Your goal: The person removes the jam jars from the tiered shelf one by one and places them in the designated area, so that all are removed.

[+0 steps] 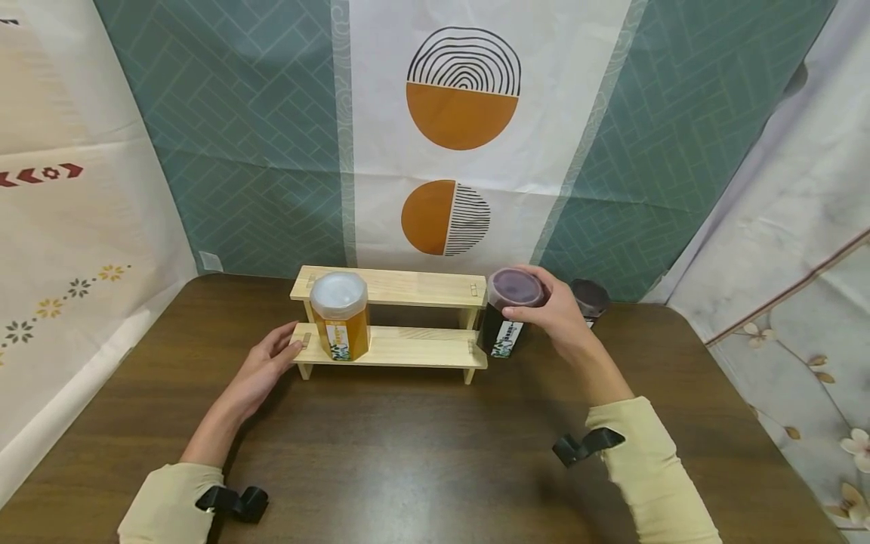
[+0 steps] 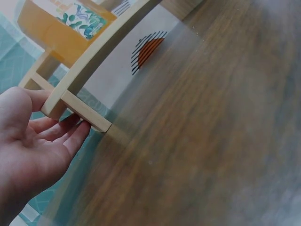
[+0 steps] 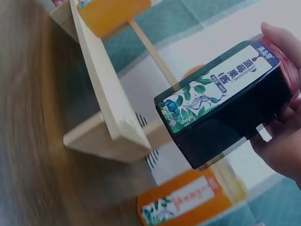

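Observation:
A two-step wooden rack (image 1: 421,349) stands on the table. My left hand (image 1: 261,370) grips the left end of its lower board, thumb on top and fingers underneath, as the left wrist view shows. Near that end, a jar of orange-yellow jam (image 1: 348,332) with a clear lid sits on the lower step. My right hand (image 1: 553,311) holds a dark jar of blueberry jam (image 3: 221,101) by its lid end, at the right end of the rack. The jar's label faces me; its base is clear of the board in the right wrist view.
Behind my right hand stands another dark-lidded jar (image 1: 590,296). An orange jar (image 3: 181,202) with a white label shows beyond the rack's end in the right wrist view. A patterned cloth (image 1: 381,151) hangs along the table's back edge.

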{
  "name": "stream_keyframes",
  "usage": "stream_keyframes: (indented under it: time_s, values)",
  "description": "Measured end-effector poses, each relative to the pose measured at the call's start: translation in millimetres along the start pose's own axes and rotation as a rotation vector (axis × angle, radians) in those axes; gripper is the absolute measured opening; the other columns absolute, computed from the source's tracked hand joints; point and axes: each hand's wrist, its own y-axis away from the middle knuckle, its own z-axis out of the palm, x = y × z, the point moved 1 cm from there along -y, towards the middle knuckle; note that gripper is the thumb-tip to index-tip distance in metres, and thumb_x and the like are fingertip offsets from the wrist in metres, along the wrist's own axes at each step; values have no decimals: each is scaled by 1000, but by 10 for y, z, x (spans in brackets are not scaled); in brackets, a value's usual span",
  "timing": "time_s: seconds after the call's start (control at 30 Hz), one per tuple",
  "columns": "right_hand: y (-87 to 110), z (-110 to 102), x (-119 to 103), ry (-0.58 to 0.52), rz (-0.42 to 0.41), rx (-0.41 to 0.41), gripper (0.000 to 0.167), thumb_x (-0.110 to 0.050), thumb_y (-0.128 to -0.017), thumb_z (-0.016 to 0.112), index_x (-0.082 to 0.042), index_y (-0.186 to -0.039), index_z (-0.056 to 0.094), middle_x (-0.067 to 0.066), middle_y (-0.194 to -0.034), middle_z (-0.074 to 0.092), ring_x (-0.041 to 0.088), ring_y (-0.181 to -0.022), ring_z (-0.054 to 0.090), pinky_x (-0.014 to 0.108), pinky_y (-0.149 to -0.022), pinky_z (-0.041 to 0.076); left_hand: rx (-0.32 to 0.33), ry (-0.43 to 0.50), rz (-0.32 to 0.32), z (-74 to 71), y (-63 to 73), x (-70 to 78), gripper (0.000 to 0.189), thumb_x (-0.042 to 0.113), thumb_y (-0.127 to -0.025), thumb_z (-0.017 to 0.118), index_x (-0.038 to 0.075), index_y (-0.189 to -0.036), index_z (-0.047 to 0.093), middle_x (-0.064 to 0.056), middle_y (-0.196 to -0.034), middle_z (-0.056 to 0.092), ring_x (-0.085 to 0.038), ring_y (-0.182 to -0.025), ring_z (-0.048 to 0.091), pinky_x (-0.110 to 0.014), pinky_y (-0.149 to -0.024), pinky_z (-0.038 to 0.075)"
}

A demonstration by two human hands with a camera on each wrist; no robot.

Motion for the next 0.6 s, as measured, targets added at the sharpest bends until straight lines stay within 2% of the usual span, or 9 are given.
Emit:
stream_keyframes:
  time_s: [0.2,0.27,0.47,0.6]
  values:
    - [81,-153,81,36,10,-30,68,8,-73,76,5,-134,47,4,-115,58,19,-103,53,25,-84,47,-4,-1,-4,-12,-11,-4,67,30,-105,43,-3,-153,8,-28,-152,23,-31,-132,32,-42,-108,31]
    - [107,-190,128,50,13,-46,67,8,-72,77,7,-133,47,3,-114,57,18,-102,53,24,-84,47,-3,-3,0,-14,-8,2,67,30,-105,43,-3,-153,9,-28,-152,23,-31,-132,32,-41,-108,32]
    - [190,-283,330,113,32,-63,67,5,-72,78,6,-132,48,4,-113,57,16,-100,54,24,-83,47,-7,-1,-2,-9,-10,-1,67,29,-105,43,-3,-153,8,-28,-151,23,-32,-132,32,-41,-108,32]
    - [247,-320,474,114,57,-58,68,4,-73,79,5,-133,48,3,-113,58,16,-100,55,25,-84,47,-5,3,-11,-4,-13,-8,67,30,-105,43,-3,-153,8,-28,-152,22,-32,-133,31,-45,-109,29]
